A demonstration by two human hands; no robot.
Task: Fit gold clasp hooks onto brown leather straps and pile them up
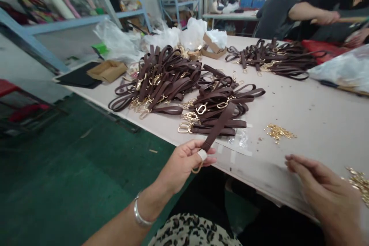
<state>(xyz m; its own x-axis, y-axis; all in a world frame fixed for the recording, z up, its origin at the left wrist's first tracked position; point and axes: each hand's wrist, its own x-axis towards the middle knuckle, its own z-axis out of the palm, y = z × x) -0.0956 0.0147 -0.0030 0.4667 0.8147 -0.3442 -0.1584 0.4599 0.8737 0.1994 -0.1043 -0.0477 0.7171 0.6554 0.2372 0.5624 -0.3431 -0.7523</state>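
My left hand (187, 161) grips a dark brown leather strap (217, 127) near the table's front edge. A gold oval ring (197, 167) hangs from the strap's near end, below my thumb, which has a white wrap (202, 155) on it. The far end of the strap reaches over a pile of similar straps (170, 73) with gold clasps. Low over the table on the right is my right hand (323, 184), thumb and forefinger drawn together; whatever they pinch, if anything, is too small to see. Beyond its fingertips lies a small heap of gold metal pieces (279, 132).
A second gold heap (359, 184) sits at the right edge. More straps (271, 57) lie further back, near a plastic-covered bundle (346, 69). Cardboard trays (106, 70) and plastic bags (193, 34) line the far left. Two people work across the table.
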